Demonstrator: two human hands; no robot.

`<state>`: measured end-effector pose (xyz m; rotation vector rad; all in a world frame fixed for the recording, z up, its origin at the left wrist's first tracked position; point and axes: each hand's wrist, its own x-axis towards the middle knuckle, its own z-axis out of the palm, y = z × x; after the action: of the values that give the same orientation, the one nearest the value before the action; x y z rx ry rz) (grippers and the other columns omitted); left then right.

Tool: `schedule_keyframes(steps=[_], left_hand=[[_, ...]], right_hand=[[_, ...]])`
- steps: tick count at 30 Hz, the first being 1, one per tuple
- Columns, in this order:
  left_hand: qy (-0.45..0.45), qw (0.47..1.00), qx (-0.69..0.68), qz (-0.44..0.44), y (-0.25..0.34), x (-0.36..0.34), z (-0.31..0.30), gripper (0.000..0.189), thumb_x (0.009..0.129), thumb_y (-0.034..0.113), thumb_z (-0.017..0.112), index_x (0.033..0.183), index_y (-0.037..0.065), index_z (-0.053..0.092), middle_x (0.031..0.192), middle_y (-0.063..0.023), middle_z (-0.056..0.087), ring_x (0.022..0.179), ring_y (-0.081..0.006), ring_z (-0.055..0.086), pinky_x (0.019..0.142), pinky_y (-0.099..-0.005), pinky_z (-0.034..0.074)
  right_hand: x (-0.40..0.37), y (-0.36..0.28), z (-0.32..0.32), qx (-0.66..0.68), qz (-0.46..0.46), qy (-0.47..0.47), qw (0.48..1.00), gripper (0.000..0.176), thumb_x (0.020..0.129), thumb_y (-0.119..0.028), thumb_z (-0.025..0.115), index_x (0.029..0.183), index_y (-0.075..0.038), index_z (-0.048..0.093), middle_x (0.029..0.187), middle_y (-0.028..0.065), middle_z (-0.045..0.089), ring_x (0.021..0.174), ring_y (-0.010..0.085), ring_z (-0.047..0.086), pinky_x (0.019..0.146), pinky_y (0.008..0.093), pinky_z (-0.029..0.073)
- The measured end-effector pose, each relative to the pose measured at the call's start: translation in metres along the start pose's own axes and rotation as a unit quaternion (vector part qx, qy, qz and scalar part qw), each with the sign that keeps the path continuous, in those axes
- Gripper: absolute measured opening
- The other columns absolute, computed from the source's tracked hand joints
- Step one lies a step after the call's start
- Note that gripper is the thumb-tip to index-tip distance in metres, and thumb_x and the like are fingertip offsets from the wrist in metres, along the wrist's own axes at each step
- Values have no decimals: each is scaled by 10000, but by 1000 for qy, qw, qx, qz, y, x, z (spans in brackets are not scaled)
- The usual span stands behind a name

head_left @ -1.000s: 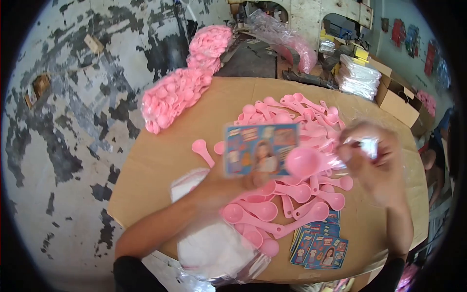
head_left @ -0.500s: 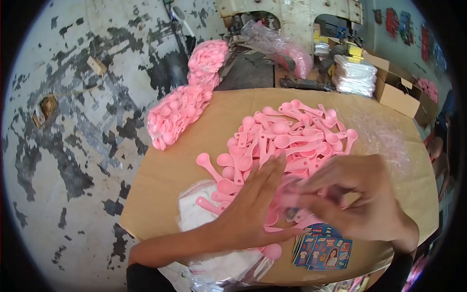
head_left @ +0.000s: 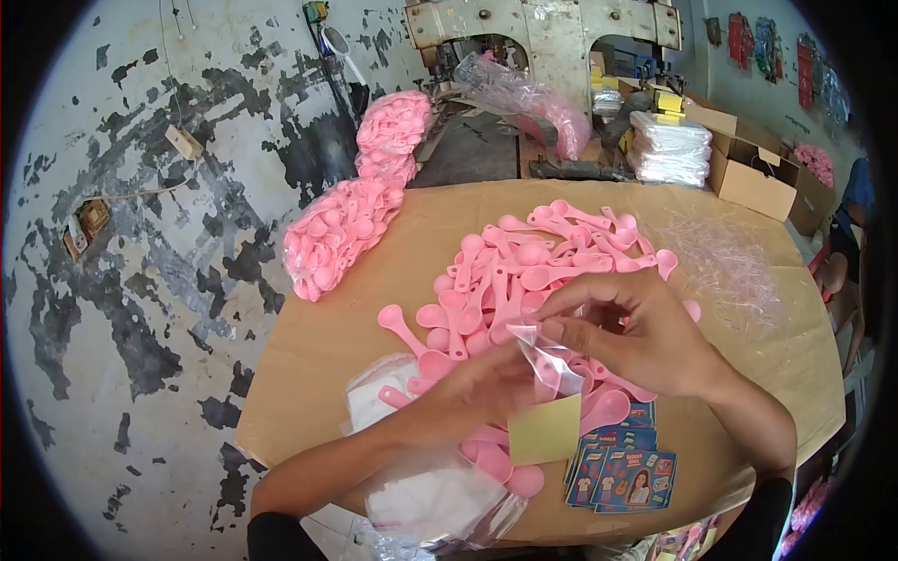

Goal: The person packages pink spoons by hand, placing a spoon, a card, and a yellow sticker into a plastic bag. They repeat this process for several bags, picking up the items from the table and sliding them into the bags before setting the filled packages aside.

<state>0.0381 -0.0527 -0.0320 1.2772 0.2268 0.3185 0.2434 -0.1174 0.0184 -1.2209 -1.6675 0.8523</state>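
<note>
My right hand (head_left: 631, 323) pinches the upper edge of a small clear plastic bag (head_left: 552, 360) between thumb and fingers. My left hand (head_left: 477, 388) is close against the bag's left side, its fingers blurred and partly hidden. Just below the bag shows a plain pale yellow card (head_left: 544, 431), tilted, its upper left corner right by my left hand. Pink plastic measuring spoons (head_left: 505, 280) lie in a large heap beyond and under both hands. Printed blue cards (head_left: 636, 481) are stacked near the table's front edge, below my right hand.
White and clear plastic bags (head_left: 426, 496) lie at the front left. Bags full of pink spoons (head_left: 341, 234) rest on the left edge. Clear plastic strands (head_left: 730, 266) spread at the right. Behind the table stand a stack of clear packets (head_left: 671, 148), a cardboard box (head_left: 756, 178) and a machine (head_left: 557, 42).
My right hand has moved up and left, now pinching the clear bag in plain sight. My left hand, stretched out before, has lowered its fingers to the bag. The pale yellow card has come into view.
</note>
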Motion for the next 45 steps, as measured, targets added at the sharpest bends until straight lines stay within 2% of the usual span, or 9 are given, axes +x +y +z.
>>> schedule_keyframes(steps=[2,6,15,18,24,36,39,42,45], left_hand=[[51,992,-104,43,-6,6,-13,432,1004,195,442,1371,-12,345,1311,-170,508,1225,-271,523,1021,-432,443],[154,985,57,45,-11,8,-18,401,1032,191,354,1365,-33,358,1261,-143,537,1133,-222,578,925,-370,515],[178,904,359,149,-20,8,-10,339,994,60,384,1311,-53,425,721,-94,576,676,-107,577,608,-271,467],[163,891,409,110,-12,8,-9,288,1010,86,393,1237,-70,479,796,-62,602,708,-53,540,611,-240,460],[186,844,482,143,-3,14,1,139,955,45,442,1043,-8,536,569,-89,478,451,-128,467,438,-318,328],[119,733,649,167,-4,12,-7,164,862,27,528,1018,-17,548,652,-137,577,509,-303,595,475,-375,443],[111,746,635,168,-4,9,-10,240,940,96,495,1153,-13,516,864,-214,653,629,-324,664,557,-376,530],[126,921,335,152,-5,13,-14,273,986,126,438,1213,-13,495,1068,-202,635,883,-272,684,760,-350,562],[108,982,90,125,0,16,-26,316,1018,195,344,1242,-4,444,1182,-200,587,1043,-293,633,876,-399,545]], right_hand=[[0,10,2,-33,-16,15,999,196,853,-85,680,1043,-43,659,805,37,670,632,62,567,555,247,440],[8,20,8,-248,-216,185,926,194,778,-49,709,966,-79,676,895,34,638,694,166,594,578,292,477],[14,35,12,-423,-334,140,830,230,708,-148,772,925,-107,708,854,3,608,758,188,576,593,309,499],[14,38,12,-419,-351,134,826,239,708,-144,767,937,-111,710,847,-2,617,756,184,579,583,306,500],[12,31,10,-461,-347,129,807,219,673,-124,758,882,-105,697,848,-9,633,755,176,585,589,312,504],[13,40,9,-416,-360,83,831,182,680,-188,661,721,-50,550,711,50,545,727,212,573,614,344,507],[10,41,8,-373,-319,101,865,174,725,-96,710,791,-61,553,759,33,565,691,164,569,599,312,490],[7,18,-6,-165,-245,110,949,96,804,-40,626,801,-44,530,742,16,535,679,111,553,578,275,464],[3,-13,-47,-45,-223,179,957,72,840,-52,593,813,-43,527,712,-32,507,646,45,501,540,219,418]])
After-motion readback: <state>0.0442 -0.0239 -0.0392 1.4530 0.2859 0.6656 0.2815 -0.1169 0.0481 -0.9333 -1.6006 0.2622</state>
